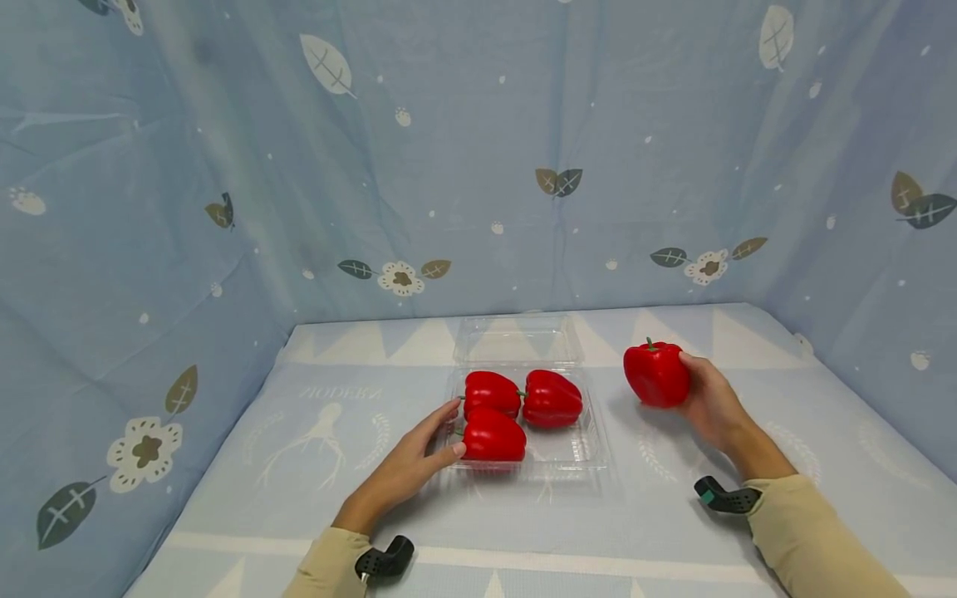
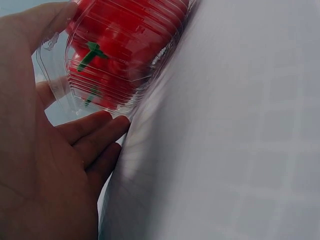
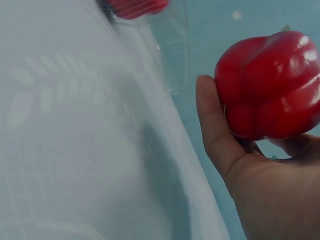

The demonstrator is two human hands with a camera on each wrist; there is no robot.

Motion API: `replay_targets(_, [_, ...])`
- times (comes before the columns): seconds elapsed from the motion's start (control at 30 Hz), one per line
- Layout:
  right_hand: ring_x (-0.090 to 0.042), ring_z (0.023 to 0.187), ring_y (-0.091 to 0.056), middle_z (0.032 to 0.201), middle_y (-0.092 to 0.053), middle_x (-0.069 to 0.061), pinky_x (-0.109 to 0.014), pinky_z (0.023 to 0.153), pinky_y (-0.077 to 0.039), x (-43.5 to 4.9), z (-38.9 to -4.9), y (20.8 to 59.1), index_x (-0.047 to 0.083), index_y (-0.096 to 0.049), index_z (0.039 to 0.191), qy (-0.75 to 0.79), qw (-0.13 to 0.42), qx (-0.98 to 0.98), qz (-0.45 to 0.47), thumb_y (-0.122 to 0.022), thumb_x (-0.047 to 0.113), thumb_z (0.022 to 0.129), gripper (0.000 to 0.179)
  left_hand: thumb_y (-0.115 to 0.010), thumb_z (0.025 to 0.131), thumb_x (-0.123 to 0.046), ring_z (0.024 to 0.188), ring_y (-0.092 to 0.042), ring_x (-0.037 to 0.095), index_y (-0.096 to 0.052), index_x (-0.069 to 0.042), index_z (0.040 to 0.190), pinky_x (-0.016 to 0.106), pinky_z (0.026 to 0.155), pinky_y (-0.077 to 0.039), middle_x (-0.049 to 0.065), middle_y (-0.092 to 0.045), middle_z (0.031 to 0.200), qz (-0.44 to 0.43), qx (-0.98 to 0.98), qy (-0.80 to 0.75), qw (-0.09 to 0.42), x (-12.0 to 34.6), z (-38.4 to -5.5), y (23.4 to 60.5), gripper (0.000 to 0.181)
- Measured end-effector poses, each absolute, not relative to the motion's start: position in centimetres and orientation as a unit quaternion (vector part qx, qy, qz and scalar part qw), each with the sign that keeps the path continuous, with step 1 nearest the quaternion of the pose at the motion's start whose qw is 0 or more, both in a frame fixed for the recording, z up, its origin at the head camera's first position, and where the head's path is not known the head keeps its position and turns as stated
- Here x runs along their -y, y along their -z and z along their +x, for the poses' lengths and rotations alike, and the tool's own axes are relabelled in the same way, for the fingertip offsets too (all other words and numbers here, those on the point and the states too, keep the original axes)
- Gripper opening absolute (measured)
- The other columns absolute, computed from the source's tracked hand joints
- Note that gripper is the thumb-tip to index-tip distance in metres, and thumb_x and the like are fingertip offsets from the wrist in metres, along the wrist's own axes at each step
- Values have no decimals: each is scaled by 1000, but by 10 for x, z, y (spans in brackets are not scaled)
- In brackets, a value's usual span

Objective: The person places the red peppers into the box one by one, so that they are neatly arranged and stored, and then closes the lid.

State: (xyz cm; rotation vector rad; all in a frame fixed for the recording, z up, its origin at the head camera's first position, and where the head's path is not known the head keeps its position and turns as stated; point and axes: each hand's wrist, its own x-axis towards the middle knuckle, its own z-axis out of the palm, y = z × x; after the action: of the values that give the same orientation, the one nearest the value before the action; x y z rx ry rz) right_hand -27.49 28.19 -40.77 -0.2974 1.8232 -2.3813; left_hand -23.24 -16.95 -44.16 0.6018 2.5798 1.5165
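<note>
- Touching, in the head view, the left rim of a clear container (image 1: 589, 448) with the left hand (image 1: 404, 473), fingers extended; gripping a red pepper (image 1: 656, 378) with the right hand (image 1: 710, 403), raised well apart from the right rim.
- Note three other red peppers (image 1: 552, 399) inside the container, with room at the front right corner; lid (image 1: 516, 340) folded back, edges faint.
- Note, in the left wrist view, peppers cut off at the top, blurred by ridged plastic.
- Note, in the right wrist view, gripped pepper cropped at the right, far fingers mostly hidden.
</note>
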Motion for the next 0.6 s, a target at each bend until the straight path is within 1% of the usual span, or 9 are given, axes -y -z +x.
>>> replay_targets(0.23, [-20,124,-45,140,-42,1,-43,91,-55,-275,-275,404,23,-36,139,791,83,-600,-87,-41,32,107,34,-64,97,-41,143,-38,27,-33,-27,158,55,116,-28,6,-43,154,202,-845,-494,43,169,-233,442,70])
replay_targets(0.6, [-18,122,-49,137,-44,1,-41,92,-55,-267,-273,405,23,-35,138,796,92,-591,-90,-41,31,106,34,-65,96,-41,143,-38,27,-34,-28,157,55,116,-27,6,-44,153,201,-846,-493,41,170,-233,443,70])
